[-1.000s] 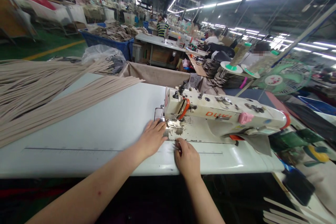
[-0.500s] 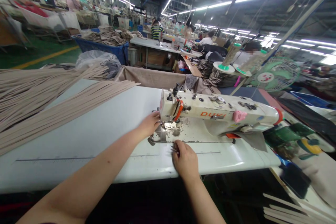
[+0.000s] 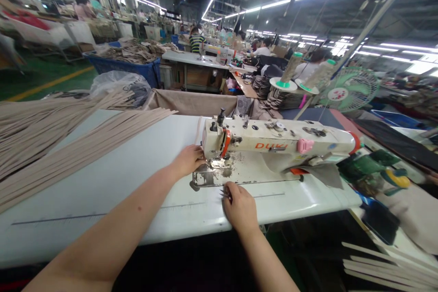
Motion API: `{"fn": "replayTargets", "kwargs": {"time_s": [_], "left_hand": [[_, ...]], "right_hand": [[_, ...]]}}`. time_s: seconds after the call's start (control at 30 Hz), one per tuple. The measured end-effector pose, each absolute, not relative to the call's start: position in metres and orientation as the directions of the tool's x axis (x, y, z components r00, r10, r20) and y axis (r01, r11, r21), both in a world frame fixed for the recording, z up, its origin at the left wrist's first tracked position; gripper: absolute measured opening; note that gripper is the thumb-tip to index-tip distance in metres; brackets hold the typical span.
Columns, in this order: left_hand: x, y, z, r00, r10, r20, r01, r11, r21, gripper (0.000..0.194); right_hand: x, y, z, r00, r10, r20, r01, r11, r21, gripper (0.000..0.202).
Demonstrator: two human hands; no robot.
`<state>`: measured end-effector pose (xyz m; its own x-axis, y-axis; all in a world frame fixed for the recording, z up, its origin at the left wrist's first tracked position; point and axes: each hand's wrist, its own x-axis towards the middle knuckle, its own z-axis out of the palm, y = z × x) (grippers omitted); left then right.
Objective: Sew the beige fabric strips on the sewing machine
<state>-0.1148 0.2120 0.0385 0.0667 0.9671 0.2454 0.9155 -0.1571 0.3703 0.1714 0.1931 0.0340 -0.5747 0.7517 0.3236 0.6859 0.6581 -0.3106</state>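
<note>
My left hand [image 3: 188, 160] is closed beside the needle area of a white sewing machine [image 3: 273, 139], at its left end. A narrow beige fabric strip [image 3: 198, 130] runs up behind the machine head from my left fingers; its lower part is hidden by them. My right hand [image 3: 240, 207] rests on the table just in front of the machine bed, curled around small thread snips [image 3: 224, 193]. Their two pointed blades stick out to the left, slightly apart. The metal presser foot and plate [image 3: 218, 163] lie between and above my hands.
Long beige strips [image 3: 85, 146] are piled across the left of the white table [image 3: 150, 146]. A cloth-lined bin [image 3: 195, 103] stands behind it. Thread cones [image 3: 290, 69] and a green fan [image 3: 352, 91] are at the right. More strips [image 3: 379, 267] lie lower right.
The beige strip now shows standing up behind the machine head, by my left fingers. The camera view has shifted slightly. My right hand keeps its place with the snips.
</note>
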Motion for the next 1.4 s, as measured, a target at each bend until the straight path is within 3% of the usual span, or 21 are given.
{"fn": "replayTargets", "kwargs": {"time_s": [0.33,0.57,0.9,1.2,1.4], "left_hand": [[-0.105,0.194,0.042,-0.008,0.974,0.228,0.877,-0.102,0.469,0.007],[-0.091,0.177,0.041,-0.113,0.981,0.159,0.824,0.003,0.567,0.008],[-0.055,0.163,0.054,-0.24,0.968,0.073,0.819,0.162,0.551,0.009],[-0.018,0.155,0.058,-0.263,0.964,-0.032,0.82,0.241,0.519,0.016],[-0.009,0.143,0.056,-0.222,0.974,-0.056,0.821,0.217,0.528,0.042]], "right_hand": [[0.17,0.193,0.037,-0.577,0.752,0.319,0.683,0.658,-0.317,0.032],[0.169,0.193,0.036,-0.575,0.758,0.309,0.685,0.652,-0.326,0.032],[0.168,0.192,0.038,-0.571,0.76,0.31,0.693,0.649,-0.314,0.028],[0.169,0.192,0.037,-0.576,0.745,0.336,0.679,0.666,-0.309,0.028],[0.172,0.19,0.036,-0.551,0.753,0.359,0.669,0.656,-0.349,0.031]]}}
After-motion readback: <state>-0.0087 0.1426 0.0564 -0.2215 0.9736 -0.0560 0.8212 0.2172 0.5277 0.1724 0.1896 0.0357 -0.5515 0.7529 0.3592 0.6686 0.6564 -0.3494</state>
